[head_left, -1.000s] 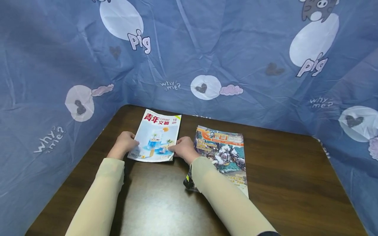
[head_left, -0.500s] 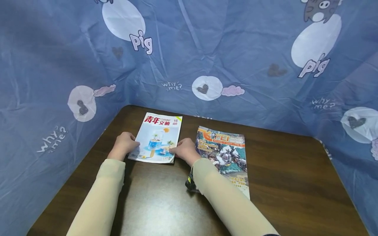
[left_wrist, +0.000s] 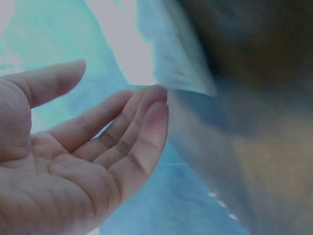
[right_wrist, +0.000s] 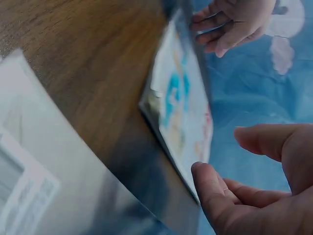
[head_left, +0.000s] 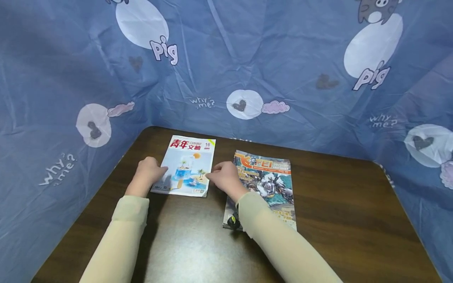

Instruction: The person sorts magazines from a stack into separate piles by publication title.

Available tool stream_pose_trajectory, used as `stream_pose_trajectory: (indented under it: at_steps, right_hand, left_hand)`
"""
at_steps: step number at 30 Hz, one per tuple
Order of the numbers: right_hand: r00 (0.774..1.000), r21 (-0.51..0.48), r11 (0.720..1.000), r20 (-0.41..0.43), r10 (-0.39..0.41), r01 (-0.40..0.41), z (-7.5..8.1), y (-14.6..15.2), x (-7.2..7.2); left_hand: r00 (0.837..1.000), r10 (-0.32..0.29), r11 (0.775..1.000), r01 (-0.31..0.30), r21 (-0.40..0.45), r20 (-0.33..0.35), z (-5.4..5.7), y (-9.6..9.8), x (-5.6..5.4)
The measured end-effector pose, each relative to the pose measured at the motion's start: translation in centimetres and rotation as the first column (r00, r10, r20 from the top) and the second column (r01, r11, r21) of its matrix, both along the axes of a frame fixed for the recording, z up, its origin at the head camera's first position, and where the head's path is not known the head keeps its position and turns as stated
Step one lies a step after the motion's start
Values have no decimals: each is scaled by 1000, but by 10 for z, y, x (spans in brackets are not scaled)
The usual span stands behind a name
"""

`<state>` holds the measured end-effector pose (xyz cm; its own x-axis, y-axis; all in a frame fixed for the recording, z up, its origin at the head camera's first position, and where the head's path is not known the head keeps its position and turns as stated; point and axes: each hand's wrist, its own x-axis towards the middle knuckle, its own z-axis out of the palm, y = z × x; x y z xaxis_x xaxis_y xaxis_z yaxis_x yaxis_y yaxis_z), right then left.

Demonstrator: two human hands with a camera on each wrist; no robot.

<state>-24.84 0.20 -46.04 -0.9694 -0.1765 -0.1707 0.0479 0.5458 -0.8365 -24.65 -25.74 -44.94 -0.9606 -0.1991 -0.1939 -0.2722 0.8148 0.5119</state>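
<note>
Right grip [head_left: 227, 177] withdrawn, wide | left grip [head_left: 146, 173] wide | 1 white magazine [head_left: 187, 163], 1 orange-titled magazine [head_left: 271, 184]

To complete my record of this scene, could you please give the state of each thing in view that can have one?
White magazine: closed, front cover up.
Orange-titled magazine: closed, front cover up, partly hidden.
Left hand: open, thumb apart from fingers.
Right hand: open, holding nothing.
Blue cloth: hanging, wrinkled.

Pale cream sleeves [head_left: 115, 243] cover both arms, ending in broad cuffs [head_left: 131, 209]; a small black device [head_left: 233, 221] with a yellow mark shows beside the right cuff.
</note>
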Motion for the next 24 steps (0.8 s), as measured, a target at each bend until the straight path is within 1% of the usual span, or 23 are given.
stream_pose_trajectory:
  at_steps: [2, 5, 7, 9, 11, 15, 18, 21, 24]
  right_hand:
    - [1000, -31, 999, -9, -15, 15, 5, 9, 3]
    - [999, -64, 997, -19, -33, 32, 12, 24, 10]
    - [998, -89, 995, -34, -46, 43, 16, 35, 15]
    - [997, -115, 992, -50, -63, 57, 21, 46, 21]
    - [995, -143, 987, -64, -81, 71, 24, 57, 27]
    - [987, -195, 974, -86, -138, 119, 30, 77, 39]
    - [980, -211, 968, -120, -162, 134, 33, 92, 47]
    - [970, -211, 967, -165, -178, 141, 34, 107, 56]
    - [955, -215, 961, -201, -220, 176, 33, 124, 64]
  left_hand:
    - [999, -17, 1000, 17, 8, -29, 7, 10, 4]
    - [995, -56, 998, 59, 39, -77, 18, 27, 10]
    - [989, -82, 994, 90, 66, -123, 24, 41, 16]
    - [980, -94, 989, 112, 97, -173, 27, 55, 23]
    - [967, -103, 981, 138, 137, -233, 30, 70, 31]
    - [929, -128, 957, 207, 202, -348, 33, 99, 44]
    - [912, -120, 936, 236, 261, -393, 35, 116, 52]
    - [909, -94, 919, 236, 317, -405, 36, 127, 58]
    - [906, -82, 901, 246, 358, -415, 35, 134, 65]
